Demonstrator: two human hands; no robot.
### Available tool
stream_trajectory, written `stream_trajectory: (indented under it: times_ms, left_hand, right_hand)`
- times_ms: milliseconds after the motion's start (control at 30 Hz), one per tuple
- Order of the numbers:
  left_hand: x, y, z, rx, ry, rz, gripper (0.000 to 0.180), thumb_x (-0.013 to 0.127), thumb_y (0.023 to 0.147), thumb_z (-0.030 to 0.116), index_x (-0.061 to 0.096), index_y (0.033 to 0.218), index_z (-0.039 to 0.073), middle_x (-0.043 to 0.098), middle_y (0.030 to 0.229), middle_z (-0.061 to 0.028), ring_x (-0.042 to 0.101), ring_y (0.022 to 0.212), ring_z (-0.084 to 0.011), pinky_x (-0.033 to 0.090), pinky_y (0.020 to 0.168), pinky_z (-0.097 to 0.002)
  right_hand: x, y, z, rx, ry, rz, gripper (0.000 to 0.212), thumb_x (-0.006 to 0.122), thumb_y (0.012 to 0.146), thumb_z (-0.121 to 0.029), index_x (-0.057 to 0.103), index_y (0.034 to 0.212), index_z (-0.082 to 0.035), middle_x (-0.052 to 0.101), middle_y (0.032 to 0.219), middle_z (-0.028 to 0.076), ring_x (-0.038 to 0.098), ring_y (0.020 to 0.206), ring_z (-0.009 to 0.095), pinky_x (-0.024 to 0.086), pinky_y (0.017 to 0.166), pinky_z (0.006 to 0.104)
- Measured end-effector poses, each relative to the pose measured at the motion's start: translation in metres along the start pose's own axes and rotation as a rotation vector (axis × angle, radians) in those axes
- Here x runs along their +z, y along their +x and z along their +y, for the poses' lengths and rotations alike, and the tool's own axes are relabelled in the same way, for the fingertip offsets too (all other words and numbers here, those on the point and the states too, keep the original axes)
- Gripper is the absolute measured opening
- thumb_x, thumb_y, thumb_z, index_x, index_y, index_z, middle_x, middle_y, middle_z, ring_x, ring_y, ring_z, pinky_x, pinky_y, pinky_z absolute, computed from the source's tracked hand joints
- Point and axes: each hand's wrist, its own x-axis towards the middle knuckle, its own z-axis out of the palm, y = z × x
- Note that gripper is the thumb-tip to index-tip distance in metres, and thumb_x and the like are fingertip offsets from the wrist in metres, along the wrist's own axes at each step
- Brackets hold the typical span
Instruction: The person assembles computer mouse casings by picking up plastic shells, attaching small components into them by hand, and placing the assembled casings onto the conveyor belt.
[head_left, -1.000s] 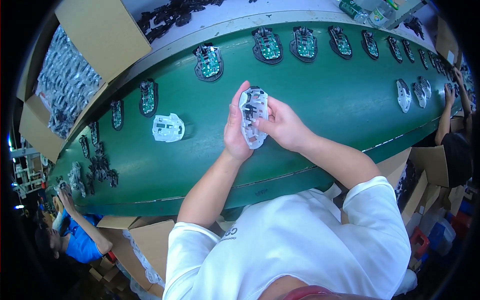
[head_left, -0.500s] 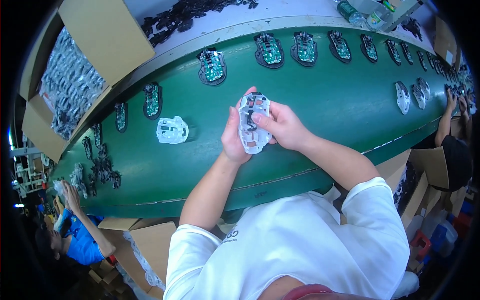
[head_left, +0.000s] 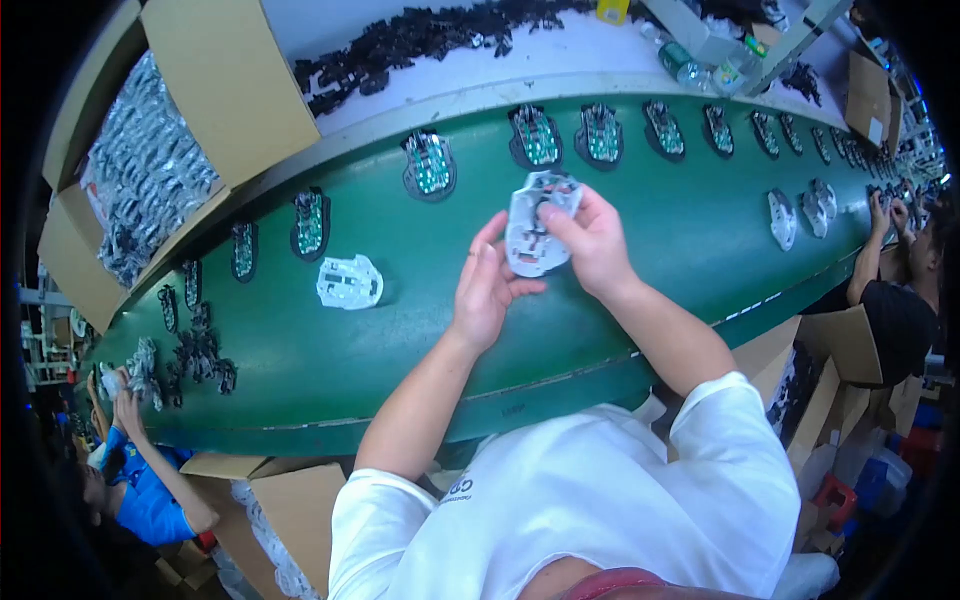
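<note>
My right hand (head_left: 597,245) grips a white-grey mouse shell (head_left: 533,250), its thumb pressed on the dark part in the middle. The shell's inner side, with ribs and small fittings, faces up. Just to its lower left, my left hand (head_left: 482,295) is open with fingers apart, close to the shell's edge but not closed round it. Whether a fingertip touches its underside is hidden. Another white shell piece (head_left: 350,283) lies on the green belt (head_left: 420,330) to the left. Beyond my hands stands a mouse base with a green circuit board (head_left: 535,138).
More mouse bases (head_left: 430,165) line the belt's far edge. Pale shells (head_left: 782,220) lie at right, dark parts (head_left: 200,350) at left. An open carton (head_left: 150,170) of bagged parts stands far left. Co-workers' hands (head_left: 128,400) work at both ends. Bottles (head_left: 683,65) lie behind.
The mouse shell has moved slightly right and up in my right hand and tilted. My left hand has let go of it and opened. The whole view has shifted a little.
</note>
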Motion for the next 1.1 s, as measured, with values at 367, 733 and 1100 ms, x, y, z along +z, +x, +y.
stream_trajectory:
  times_ms: [367,733,1100]
  left_hand:
    - [0.005,-0.019,-0.010,-0.038,0.494,-0.124,0.038,0.062,0.103,0.016,0.056,0.136,-0.002,0.067,0.105,-0.0047,0.064,0.085,-0.0102,0.053,0.076,-0.0254]
    - [0.011,-0.024,0.016,0.145,0.970,-0.310,0.041,0.068,0.096,0.024,0.061,0.132,0.004,0.067,0.112,-0.0170,0.070,0.096,-0.0285,0.057,0.084,-0.0402]
    - [-0.047,-0.065,0.183,0.039,1.882,0.342,0.091,0.090,0.070,0.033,0.049,0.147,0.006,0.054,0.144,-0.0219,0.053,0.130,-0.0413,0.045,0.107,-0.0505]
  right_hand:
    - [-0.144,-0.015,-0.108,-0.330,-1.662,0.462,0.050,0.069,0.086,-0.010,0.059,0.133,-0.001,0.057,0.129,0.022,0.060,0.112,0.037,0.051,0.095,0.0420]
    - [-0.098,-0.007,-0.066,-0.491,-1.746,0.263,0.072,0.074,0.083,-0.014,0.044,0.147,0.000,0.036,0.152,0.029,0.031,0.143,0.050,0.027,0.118,0.0573]
    - [0.058,0.232,0.019,-0.411,-1.363,-0.438,0.039,0.064,0.093,-0.018,0.062,0.130,-0.006,0.065,0.130,0.019,0.061,0.121,0.037,0.049,0.104,0.0450]
